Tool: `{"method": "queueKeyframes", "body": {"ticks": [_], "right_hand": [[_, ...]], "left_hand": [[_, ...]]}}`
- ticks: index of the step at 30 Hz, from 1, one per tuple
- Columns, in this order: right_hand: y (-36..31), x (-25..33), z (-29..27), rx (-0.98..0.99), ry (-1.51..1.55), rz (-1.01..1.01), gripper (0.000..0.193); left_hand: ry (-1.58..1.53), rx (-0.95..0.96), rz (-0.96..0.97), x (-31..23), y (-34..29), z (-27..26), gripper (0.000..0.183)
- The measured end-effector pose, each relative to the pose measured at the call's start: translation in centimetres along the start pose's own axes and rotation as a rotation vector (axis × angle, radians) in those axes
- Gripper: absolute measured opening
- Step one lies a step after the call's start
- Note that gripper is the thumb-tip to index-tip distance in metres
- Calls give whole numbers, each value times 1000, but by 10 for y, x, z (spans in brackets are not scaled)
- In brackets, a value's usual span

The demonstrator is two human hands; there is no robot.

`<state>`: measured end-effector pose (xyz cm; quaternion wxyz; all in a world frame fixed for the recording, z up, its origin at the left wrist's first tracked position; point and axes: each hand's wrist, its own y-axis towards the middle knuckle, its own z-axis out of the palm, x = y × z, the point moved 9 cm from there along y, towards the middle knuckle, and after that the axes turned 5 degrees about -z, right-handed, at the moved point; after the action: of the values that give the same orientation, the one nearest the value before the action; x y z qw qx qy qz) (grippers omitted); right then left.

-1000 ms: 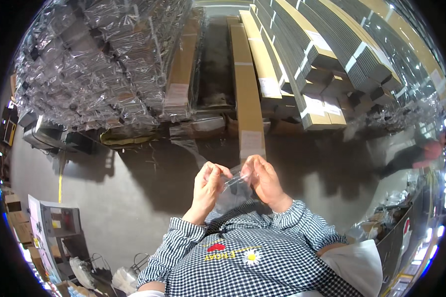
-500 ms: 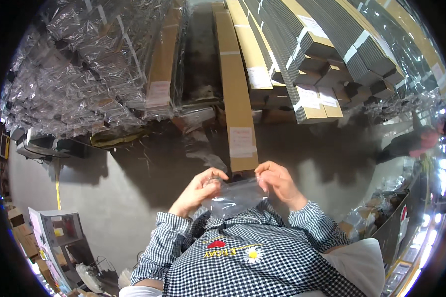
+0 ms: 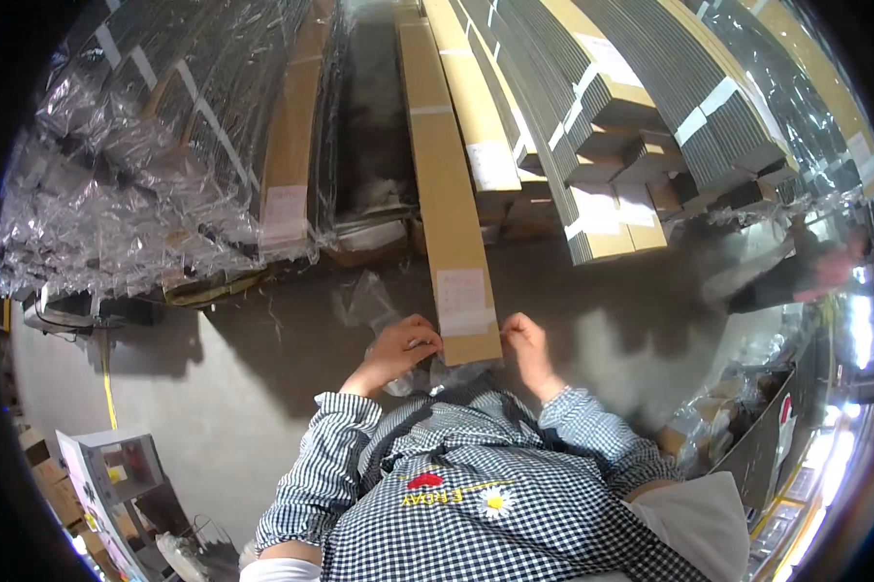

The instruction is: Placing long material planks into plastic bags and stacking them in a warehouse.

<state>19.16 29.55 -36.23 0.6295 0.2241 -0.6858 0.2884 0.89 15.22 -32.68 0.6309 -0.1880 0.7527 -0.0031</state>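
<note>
A long, narrow cardboard box (image 3: 452,233) with a white label on top points its near end toward me. Clear plastic film (image 3: 464,372), perhaps a bag, shows around and below that end. My left hand (image 3: 396,351) is closed at the box's left edge, fingertips pinching the film. On the other side my right hand (image 3: 528,351) is also closed, thumb and finger together by the right edge. How much film lies under the box is hidden.
Bundled long dark-grey packs (image 3: 641,107) with paper labels fill the far right. Plastic-wrapped stacks (image 3: 117,204) stand at the far left. A grey cabinet (image 3: 117,466) is at lower left, a bin of plastic and cartons (image 3: 718,417) at right. Another person's arm (image 3: 796,276) shows at far right.
My hands have moved from holding the film stretched before my body to either side of the box's end. The film now sits lower, partly behind the box. The view has shifted slightly.
</note>
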Motion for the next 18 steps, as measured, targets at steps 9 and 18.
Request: {"method": "queueKeyframes", "body": {"ticks": [9, 18], "right_hand": [[69, 21, 11, -93, -578, -412, 11], [130, -122, 2, -432, 371, 262, 32]], "left_hand": [[444, -461, 119, 10, 51, -33, 12], [-471, -562, -425, 78, 93, -2, 39]]}}
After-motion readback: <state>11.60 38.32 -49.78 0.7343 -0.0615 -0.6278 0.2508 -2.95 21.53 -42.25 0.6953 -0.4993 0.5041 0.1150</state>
